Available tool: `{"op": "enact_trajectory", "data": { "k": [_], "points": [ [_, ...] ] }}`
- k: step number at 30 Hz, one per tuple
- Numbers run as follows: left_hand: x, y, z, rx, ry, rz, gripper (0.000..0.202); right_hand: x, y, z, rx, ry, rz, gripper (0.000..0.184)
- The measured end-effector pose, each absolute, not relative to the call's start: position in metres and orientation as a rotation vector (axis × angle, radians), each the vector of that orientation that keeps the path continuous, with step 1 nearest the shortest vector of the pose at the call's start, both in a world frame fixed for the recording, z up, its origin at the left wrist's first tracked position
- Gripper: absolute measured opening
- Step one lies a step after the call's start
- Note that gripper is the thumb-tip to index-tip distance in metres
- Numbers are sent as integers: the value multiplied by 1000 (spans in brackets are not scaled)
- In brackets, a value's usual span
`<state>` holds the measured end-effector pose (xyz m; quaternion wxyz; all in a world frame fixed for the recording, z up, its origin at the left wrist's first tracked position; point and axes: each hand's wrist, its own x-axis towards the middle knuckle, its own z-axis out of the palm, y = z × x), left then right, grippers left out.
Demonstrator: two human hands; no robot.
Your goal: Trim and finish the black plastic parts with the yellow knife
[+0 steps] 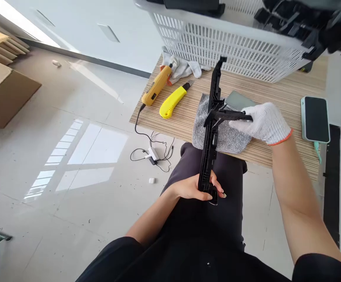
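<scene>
A long black molded plastic part (209, 145) stretches from my lap out over the wooden table. My bare left hand (198, 188) is closed around its near end, thumb on one side and fingers on the other. My right hand (266, 122), in a white knit glove with an orange cuff, closes on a black arm (230, 115) that reaches sideways across the part's middle. Whether this arm belongs to the part or is a separate piece, I cannot tell. Beneath them lies a folded grey cloth (231, 137), with a grey-green flat block (239, 101) at its back edge.
On the table's left (151, 123) lie a yellow corded tool (157, 85), a yellow utility knife (173, 102) with blade out, and another glove (184, 68). Behind stands a white plastic basket (217, 43) of black parts. A phone (315, 118) lies right; cables (152, 153) trail on the floor.
</scene>
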<state>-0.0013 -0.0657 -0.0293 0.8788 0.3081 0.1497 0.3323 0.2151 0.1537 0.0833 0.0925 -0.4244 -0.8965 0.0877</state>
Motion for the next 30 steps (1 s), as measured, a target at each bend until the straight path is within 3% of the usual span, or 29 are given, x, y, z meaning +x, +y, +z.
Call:
{"op": "enact_trajectory", "data": {
  "k": [9,17,25,30],
  "points": [
    [-4,-74,-30,643,373,696,41,214,128,88,-1543,-2760,-22,49],
    [-12,-79,-31,647,436,648,44,217,75,106,-1840,-2786,-163,56],
    [-17,-82,-31,772,510,628,51,209,61,96,-1898,-2685,-91,49],
    [-27,-84,-33,702,393,681,41,204,58,94,-1917,-2714,-129,51]
  ]
}}
